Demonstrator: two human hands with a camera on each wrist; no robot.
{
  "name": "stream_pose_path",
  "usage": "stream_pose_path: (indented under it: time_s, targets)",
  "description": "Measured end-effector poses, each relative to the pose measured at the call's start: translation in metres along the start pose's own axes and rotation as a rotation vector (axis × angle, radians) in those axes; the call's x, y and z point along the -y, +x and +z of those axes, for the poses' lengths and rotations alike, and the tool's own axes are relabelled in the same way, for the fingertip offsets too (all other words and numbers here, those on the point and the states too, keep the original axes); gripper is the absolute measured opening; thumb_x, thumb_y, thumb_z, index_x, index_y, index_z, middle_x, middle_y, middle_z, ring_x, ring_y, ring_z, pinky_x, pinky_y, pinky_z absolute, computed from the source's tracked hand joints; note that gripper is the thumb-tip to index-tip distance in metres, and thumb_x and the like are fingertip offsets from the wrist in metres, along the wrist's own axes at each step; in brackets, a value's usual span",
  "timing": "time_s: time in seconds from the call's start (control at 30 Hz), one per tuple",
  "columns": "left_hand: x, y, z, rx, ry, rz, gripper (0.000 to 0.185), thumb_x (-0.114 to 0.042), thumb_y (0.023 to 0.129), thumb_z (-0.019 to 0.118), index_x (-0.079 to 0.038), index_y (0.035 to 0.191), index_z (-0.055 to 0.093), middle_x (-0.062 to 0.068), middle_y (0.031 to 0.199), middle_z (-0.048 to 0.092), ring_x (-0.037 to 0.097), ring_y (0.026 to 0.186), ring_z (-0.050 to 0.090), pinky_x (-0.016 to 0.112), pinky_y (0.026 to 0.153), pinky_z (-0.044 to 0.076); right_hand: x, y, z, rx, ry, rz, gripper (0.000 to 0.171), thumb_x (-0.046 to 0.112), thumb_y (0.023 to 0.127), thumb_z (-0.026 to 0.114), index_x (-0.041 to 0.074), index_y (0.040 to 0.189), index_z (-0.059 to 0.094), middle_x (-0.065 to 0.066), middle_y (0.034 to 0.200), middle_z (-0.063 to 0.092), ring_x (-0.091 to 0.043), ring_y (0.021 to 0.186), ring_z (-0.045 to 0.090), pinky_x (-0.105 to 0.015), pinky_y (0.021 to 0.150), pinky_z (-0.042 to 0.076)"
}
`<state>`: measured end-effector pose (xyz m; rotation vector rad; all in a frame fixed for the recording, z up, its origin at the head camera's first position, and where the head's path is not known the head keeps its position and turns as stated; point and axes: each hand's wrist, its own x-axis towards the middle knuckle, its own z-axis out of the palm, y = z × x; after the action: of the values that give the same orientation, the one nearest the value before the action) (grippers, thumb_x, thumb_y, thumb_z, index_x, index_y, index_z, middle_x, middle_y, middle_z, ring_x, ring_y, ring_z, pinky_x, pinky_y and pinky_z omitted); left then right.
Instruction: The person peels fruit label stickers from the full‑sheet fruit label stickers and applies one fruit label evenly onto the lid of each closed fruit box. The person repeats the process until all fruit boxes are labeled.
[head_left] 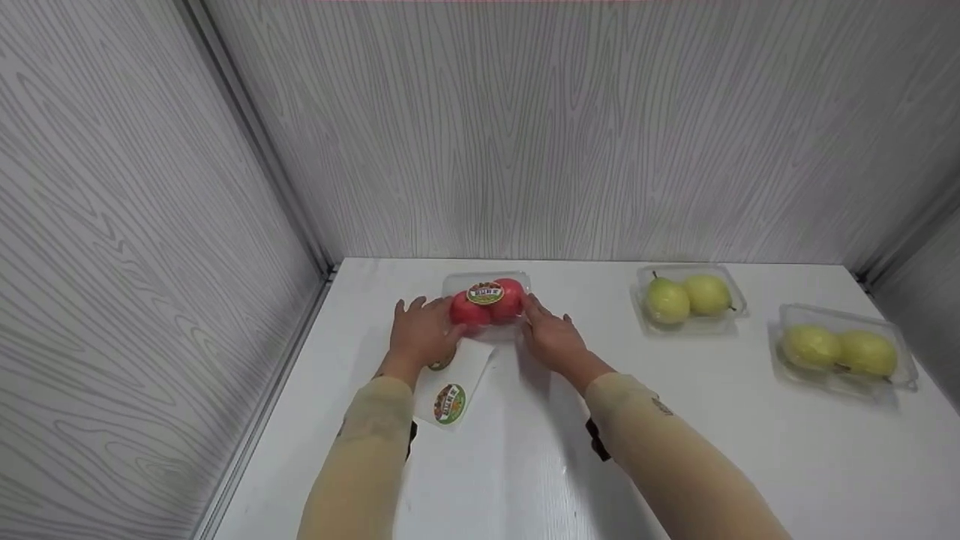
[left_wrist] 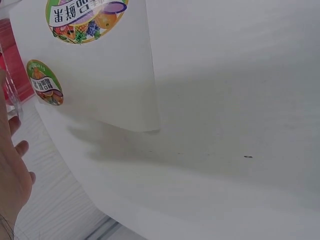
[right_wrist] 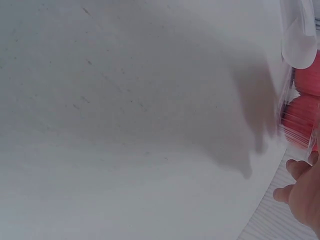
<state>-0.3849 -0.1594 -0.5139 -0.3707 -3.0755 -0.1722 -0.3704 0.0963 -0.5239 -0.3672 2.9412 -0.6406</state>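
Cupping the clear box of red apples (head_left: 487, 300) at the table's (head_left: 525, 450) far left, the left hand (head_left: 421, 330) and right hand (head_left: 553, 339) press its sides with fingers spread, not pinching. Even pressure from both sides should keep it level. Only the left wrist view shows the sticker sheet (left_wrist: 100, 65) close; only the head view shows two pear boxes (head_left: 690, 298) far right.

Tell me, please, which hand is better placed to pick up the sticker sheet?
Probably the left hand: it lies over the sticker sheet's top edge, while the right hand touches the apple pack's far side, apart from the sheet.
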Motion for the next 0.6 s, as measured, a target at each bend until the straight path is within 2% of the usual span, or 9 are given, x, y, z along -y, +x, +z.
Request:
stream_pose_path:
  time_s: [0.33, 0.6]
  targets:
    - [0.008, -0.004, -0.003, -0.020, -0.003, 0.003, 0.068, -0.061, 0.105, 0.052, -0.019, 0.159, 0.049, 0.005, 0.154, 0.059, 0.040, 0.149, 0.044, 0.070, 0.122, 0.020, 0.009, 0.001, 0.000, -0.002, -0.001, -0.028, 0.063, 0.032, 0.115, 0.041, 0.015, 0.171, 0.018, -0.008, 0.175, 0.022, -0.030, 0.156, 0.035, -0.064, 0.124, 0.020]
    - [0.016, -0.007, 0.000, -0.017, -0.014, -0.010, 0.069, -0.059, 0.105, 0.052, -0.017, 0.159, 0.049, 0.006, 0.154, 0.059, 0.040, 0.149, 0.044, 0.069, 0.122, 0.020, 0.013, 0.001, 0.004, 0.025, 0.000, -0.023, 0.064, 0.032, 0.115, 0.041, 0.017, 0.172, 0.014, -0.006, 0.175, 0.020, -0.029, 0.157, 0.032, -0.063, 0.125, 0.019]
